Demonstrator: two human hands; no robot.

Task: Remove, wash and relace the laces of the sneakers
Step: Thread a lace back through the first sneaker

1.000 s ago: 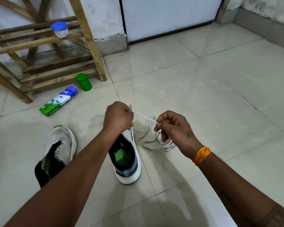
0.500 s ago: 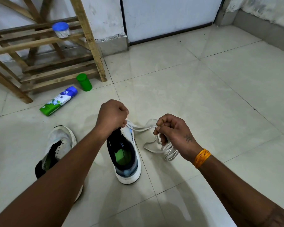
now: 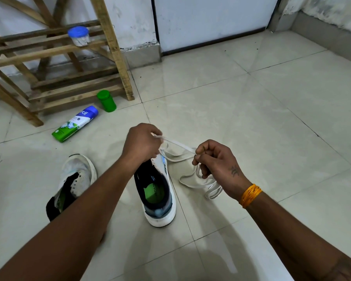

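A white sneaker (image 3: 160, 199) with a dark lining and green insole stands on the tiled floor, toe pointing away. Its front is hidden under my left hand (image 3: 140, 144), which pinches one end of a white lace (image 3: 178, 144) above the toe. My right hand (image 3: 215, 161) pinches the same lace about a hand's width to the right, so a short stretch runs between my hands. The remainder of the lace lies in loops (image 3: 201, 181) on the floor under my right hand. A second white sneaker (image 3: 75, 179) with empty eyelets lies to the left, partly behind my left forearm.
A wooden rack (image 3: 55, 78) stands at the back left with a blue-lidded jar (image 3: 79, 36) on a slat. A green bottle (image 3: 106, 101) stands by its leg and a green-and-blue tube (image 3: 75, 123) lies on the floor. A white door (image 3: 211, 21) and wall close the back.
The lace slackened half a second ago, then drew out again between my hands. My left hand moved slightly left and up; the loose loops shifted under my right hand.
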